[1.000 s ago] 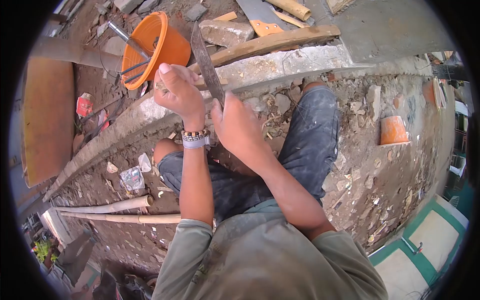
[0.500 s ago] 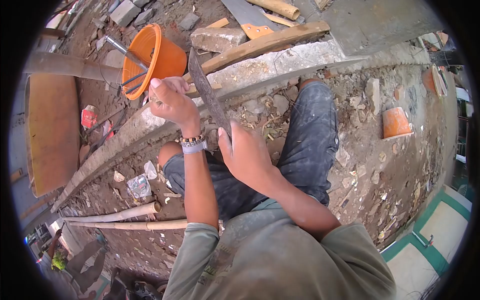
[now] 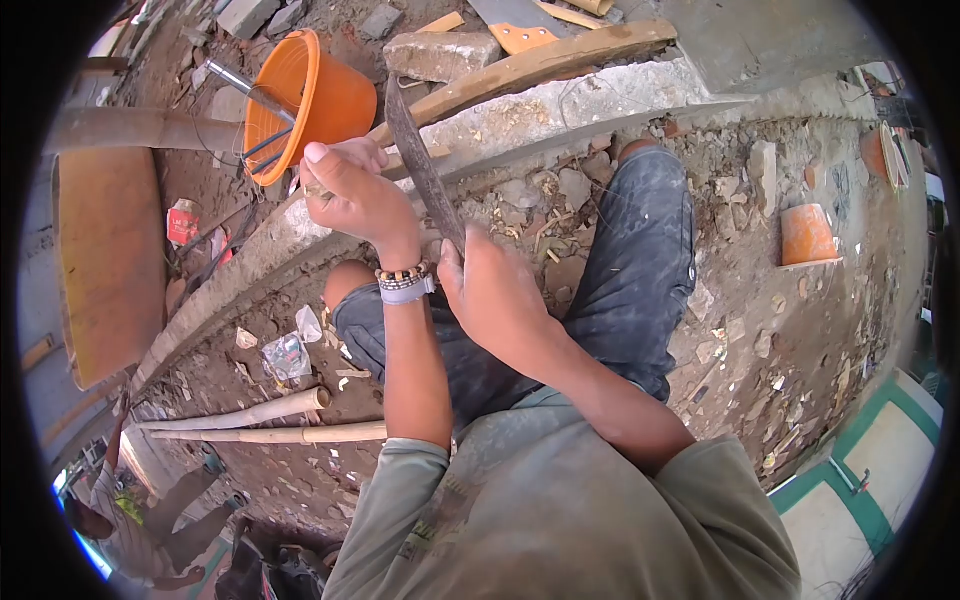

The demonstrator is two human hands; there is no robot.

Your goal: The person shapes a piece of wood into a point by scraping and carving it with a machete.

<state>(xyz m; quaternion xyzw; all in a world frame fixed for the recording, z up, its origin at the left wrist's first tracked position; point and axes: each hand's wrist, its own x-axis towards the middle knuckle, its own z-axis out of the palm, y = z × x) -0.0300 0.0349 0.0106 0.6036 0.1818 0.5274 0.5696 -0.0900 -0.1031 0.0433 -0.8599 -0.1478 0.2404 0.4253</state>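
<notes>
At upper centre, a pale strip (image 3: 396,166) (light and stiff, probably) is clasped in the left hand (image 3: 365,205); the rigid blade (image 3: 412,138) is clenched low, away from its edge, by the right hand (image 3: 497,300).

Beyond the ledge (image 3: 510,125), a beam (image 3: 540,68) lies along its far edge, with a block (image 3: 440,57) behind the beam, a saw (image 3: 522,38) at the block's right and a bucket (image 3: 342,100) holding rods (image 3: 250,88) at its left. A board (image 3: 110,265) is farther left. On the near side, a wrapper (image 3: 287,356) lies on the ground between the ledge and two poles (image 3: 250,410), left of the seated person's legs (image 3: 640,270), with a pot (image 3: 808,235) well to their right.
</notes>
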